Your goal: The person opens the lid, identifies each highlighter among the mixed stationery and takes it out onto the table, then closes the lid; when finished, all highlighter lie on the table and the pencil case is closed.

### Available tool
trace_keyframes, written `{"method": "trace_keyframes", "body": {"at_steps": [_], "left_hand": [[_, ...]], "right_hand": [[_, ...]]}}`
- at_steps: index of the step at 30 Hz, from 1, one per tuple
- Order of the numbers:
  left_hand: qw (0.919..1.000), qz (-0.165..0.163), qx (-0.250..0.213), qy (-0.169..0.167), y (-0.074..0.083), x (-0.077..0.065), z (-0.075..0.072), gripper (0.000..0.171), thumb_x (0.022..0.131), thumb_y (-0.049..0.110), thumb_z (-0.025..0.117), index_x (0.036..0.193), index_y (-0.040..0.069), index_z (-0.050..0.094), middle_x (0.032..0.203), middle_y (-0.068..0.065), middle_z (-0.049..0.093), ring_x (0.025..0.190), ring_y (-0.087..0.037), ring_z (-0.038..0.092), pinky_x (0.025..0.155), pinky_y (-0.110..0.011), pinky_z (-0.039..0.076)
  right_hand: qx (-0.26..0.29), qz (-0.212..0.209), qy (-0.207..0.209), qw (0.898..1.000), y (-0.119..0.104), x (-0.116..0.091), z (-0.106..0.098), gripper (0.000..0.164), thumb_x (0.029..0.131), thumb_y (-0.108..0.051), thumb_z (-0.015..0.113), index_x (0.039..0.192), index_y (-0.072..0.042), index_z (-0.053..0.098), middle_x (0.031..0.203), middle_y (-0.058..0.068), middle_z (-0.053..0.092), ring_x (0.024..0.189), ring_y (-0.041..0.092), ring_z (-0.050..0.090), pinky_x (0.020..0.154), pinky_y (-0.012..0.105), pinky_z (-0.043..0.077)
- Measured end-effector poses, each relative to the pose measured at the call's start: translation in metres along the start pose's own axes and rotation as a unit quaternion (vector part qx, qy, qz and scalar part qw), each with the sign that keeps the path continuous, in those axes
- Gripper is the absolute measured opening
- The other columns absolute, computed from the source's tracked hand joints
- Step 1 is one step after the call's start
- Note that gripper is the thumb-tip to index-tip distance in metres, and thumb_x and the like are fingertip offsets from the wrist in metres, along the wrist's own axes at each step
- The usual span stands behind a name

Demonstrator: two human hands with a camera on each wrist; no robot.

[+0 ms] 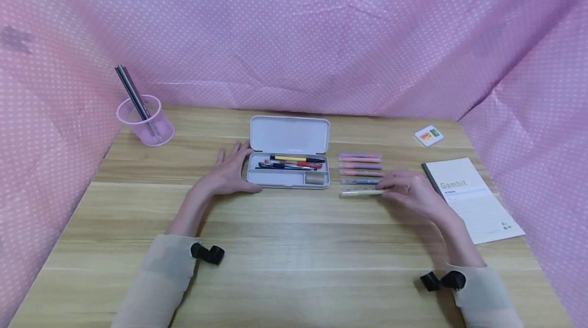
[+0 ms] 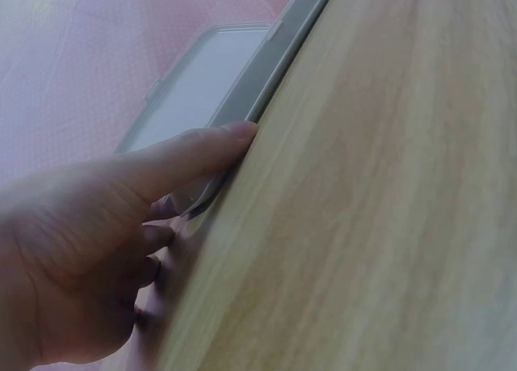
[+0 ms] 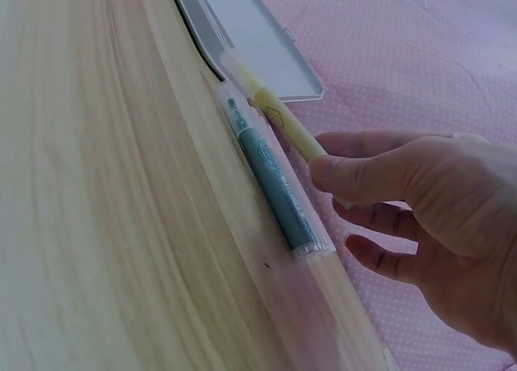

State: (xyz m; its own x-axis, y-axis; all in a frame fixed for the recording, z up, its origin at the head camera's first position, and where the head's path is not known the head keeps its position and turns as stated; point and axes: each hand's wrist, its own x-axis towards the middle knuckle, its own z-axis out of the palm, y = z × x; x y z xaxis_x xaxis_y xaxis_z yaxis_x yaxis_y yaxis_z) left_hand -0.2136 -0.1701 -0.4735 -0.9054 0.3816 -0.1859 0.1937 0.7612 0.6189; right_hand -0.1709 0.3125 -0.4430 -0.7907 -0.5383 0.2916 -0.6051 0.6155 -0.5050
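Note:
An open pencil case (image 1: 288, 179) holds several pens (image 1: 294, 164) and a small grey-brown block (image 1: 314, 179). My left hand (image 1: 228, 172) grips the case's left end, with the thumb (image 2: 218, 145) along the front edge and the other fingers round the side and back corner. Between thumb and fingers, my right hand (image 1: 413, 193) pinches the yellow highlighter (image 3: 284, 122). It is tilted above a teal highlighter (image 3: 275, 189) on the table. Several more highlighters (image 1: 360, 166) lie in a row behind, right of the case.
At the back left, a pink mesh cup (image 1: 149, 126) holds dark pencils (image 1: 133, 91). A notebook (image 1: 473, 200) lies right of my right hand. Farther back is a small white printed item (image 1: 429, 135). Pink dotted cloth (image 1: 294, 37) hangs round the wooden table (image 1: 294, 267).

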Motion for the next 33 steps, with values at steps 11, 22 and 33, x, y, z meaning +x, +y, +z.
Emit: {"method": "trace_keyframes", "body": {"at_steps": [11, 22, 33], "left_hand": [[1.0000, -0.003, 0.000, -0.005, 0.0028, 0.0003, -0.0011, 0.106, 0.074, 0.048, 0.088, 0.156, 0.010, 0.033, 0.175, -0.018, 0.003, 0.162, -0.039, -0.007, 0.127, -0.064, -0.015], [1.0000, -0.004, 0.000, -0.005, 0.0018, -0.0002, -0.0009, 0.104, 0.074, 0.048, 0.089, 0.155, 0.012, 0.034, 0.175, -0.018, 0.004, 0.162, -0.040, -0.006, 0.127, -0.064, -0.015], [1.0000, -0.003, -0.001, -0.002, 0.0014, 0.0005, -0.0006, 0.103, 0.074, 0.048, 0.089, 0.155, 0.012, 0.035, 0.175, -0.018, 0.005, 0.162, -0.039, -0.006, 0.127, -0.064, -0.015]], "right_hand": [[-0.017, 0.026, -0.037, 0.999, 0.0022, -0.0025, 0.0005, 0.028, 0.078, 0.002, 0.084, 0.098, -0.019, 0.080, 0.100, -0.007, 0.077, 0.098, 0.004, 0.067, 0.091, 0.001, 0.043], [-0.041, 0.064, -0.066, 0.995, -0.0023, -0.0019, -0.0009, 0.029, 0.078, -0.004, 0.087, 0.097, -0.024, 0.080, 0.099, -0.013, 0.076, 0.097, 0.004, 0.068, 0.088, 0.011, 0.048], [-0.066, 0.061, -0.069, 0.994, -0.0021, -0.0003, 0.0007, 0.028, 0.077, -0.006, 0.088, 0.096, -0.024, 0.080, 0.097, -0.011, 0.077, 0.092, 0.007, 0.069, 0.081, 0.029, 0.056]]}}
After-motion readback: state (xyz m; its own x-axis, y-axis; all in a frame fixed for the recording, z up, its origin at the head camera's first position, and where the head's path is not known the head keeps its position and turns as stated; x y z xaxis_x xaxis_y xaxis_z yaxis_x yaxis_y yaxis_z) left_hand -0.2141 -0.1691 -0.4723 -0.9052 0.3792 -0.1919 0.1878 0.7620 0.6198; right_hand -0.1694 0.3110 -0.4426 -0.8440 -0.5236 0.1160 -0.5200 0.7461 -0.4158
